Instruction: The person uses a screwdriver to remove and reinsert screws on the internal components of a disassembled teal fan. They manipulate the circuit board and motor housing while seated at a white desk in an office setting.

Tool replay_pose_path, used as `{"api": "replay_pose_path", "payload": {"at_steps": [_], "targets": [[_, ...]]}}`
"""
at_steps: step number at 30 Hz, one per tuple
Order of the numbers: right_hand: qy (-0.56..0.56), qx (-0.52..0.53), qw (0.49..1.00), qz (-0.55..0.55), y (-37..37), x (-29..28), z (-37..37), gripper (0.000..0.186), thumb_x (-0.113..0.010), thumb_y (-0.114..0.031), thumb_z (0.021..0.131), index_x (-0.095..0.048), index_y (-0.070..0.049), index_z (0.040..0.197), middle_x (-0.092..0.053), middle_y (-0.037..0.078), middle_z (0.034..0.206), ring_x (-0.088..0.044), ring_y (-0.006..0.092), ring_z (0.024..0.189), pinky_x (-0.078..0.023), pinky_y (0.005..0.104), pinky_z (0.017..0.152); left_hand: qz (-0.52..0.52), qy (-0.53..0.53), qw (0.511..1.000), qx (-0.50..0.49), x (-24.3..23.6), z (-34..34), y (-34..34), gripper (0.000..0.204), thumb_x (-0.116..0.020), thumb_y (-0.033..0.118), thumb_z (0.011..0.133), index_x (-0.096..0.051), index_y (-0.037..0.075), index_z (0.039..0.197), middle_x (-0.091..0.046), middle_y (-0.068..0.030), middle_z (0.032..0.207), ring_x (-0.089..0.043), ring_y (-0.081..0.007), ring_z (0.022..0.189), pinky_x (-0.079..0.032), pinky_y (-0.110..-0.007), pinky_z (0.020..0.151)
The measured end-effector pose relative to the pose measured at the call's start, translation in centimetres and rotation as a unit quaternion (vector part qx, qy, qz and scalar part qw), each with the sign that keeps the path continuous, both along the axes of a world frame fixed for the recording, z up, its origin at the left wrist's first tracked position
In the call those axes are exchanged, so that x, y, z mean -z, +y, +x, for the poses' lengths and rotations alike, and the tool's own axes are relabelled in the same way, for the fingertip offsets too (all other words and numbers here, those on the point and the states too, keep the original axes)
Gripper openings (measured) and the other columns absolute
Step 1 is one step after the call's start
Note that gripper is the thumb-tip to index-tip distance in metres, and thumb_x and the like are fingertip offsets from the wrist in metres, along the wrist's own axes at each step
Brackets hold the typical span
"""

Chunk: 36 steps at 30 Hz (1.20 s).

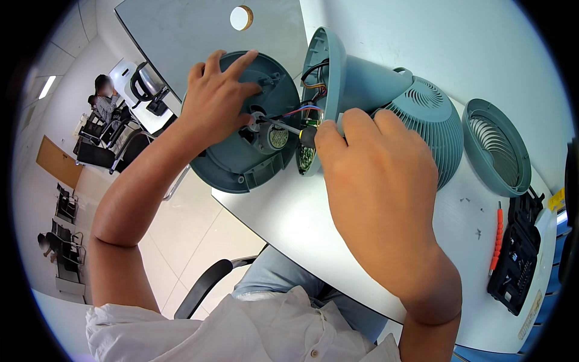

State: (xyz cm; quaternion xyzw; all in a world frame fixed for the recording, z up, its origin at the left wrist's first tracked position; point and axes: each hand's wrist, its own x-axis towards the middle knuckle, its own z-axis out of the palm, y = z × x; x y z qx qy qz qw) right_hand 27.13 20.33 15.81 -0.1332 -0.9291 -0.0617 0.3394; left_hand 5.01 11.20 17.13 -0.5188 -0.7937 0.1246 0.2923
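Note:
My left hand (218,99) lies with spread fingers over the inside of a round grey-green fan base cover (223,172). Its thumb touches near a small post beside a silvery cylindrical part (276,139) in that cover. My right hand (383,181) is closed around a screwdriver (307,137) with a black and yellow handle. The metal shaft points left, its tip close to my left thumb. Coloured wires (301,110) run from the cover to the opened fan stand (329,66), where part of a green circuit board (306,158) shows. My right hand hides some of the stand.
The ribbed fan head (431,130) lies on the white table (289,211), with a round grille ring (497,148) to its right. Small screws (479,233), a red flexible shaft (498,238) and a black tool case (515,259) lie at right. Chairs and people are far left.

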Motion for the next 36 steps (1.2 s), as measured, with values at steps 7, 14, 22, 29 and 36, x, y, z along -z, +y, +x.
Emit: {"api": "replay_pose_path", "payload": {"at_steps": [7,14,22,29,36], "targets": [[0.018,-0.013,1.000,-0.021,0.3,0.1,-0.4,0.016,-0.065,-0.007,0.072,-0.060,-0.005,0.087,-0.051,0.006,0.075,-0.053,0.0237,0.073,-0.045,0.0368,0.063,-0.007,-0.002,1.000,-0.008,-0.2,0.2,0.2,0.048,-0.084,0.022,0.059,-0.072,0.023,0.105,-0.035,0.0003,0.149,-0.033,-0.0370,0.131,-0.031,-0.048,0.102],[-0.008,-0.020,0.999,-0.032,0.3,-0.8,-0.6,0.024,-0.067,-0.007,0.074,-0.052,-0.005,0.093,-0.047,0.010,0.086,-0.054,0.0273,0.079,-0.046,0.0396,0.068,-0.006,-0.013,1.000,0.001,-0.4,0.0,0.2,0.046,-0.084,0.024,0.059,-0.073,0.023,0.104,-0.037,-0.0002,0.147,-0.034,-0.0359,0.130,-0.033,-0.047,0.100],[-0.015,0.004,0.989,0.148,1.3,-1.2,-1.2,0.012,-0.066,-0.013,0.073,-0.057,-0.007,0.079,-0.047,0.002,0.070,-0.052,0.0156,0.067,-0.045,0.0254,0.052,-0.008,-0.016,1.000,0.014,-0.5,-0.3,0.2,0.046,-0.083,0.023,0.060,-0.073,0.023,0.104,-0.038,-0.0019,0.146,-0.034,-0.0369,0.129,-0.033,-0.047,0.099],[-0.024,-0.012,0.993,0.119,1.2,-0.9,-1.2,0.014,-0.065,-0.012,0.073,-0.057,-0.007,0.083,-0.048,0.003,0.071,-0.053,0.0139,0.069,-0.043,0.0209,0.046,-0.006,-0.021,0.999,0.023,-0.6,-0.3,0.2,0.046,-0.083,0.022,0.059,-0.073,0.022,0.104,-0.040,-0.0029,0.145,-0.034,-0.0385,0.129,-0.033,-0.048,0.099],[-0.045,-0.025,0.988,0.148,1.1,-0.5,-1.2,0.015,-0.065,-0.012,0.075,-0.052,-0.007,0.081,-0.051,0.003,0.073,-0.056,0.0158,0.064,-0.047,0.0228,0.049,-0.003,-0.037,0.999,0.027,-0.7,-0.4,0.1,0.046,-0.083,0.021,0.059,-0.073,0.021,0.103,-0.040,-0.0037,0.145,-0.034,-0.0397,0.129,-0.033,-0.048,0.099]]}}
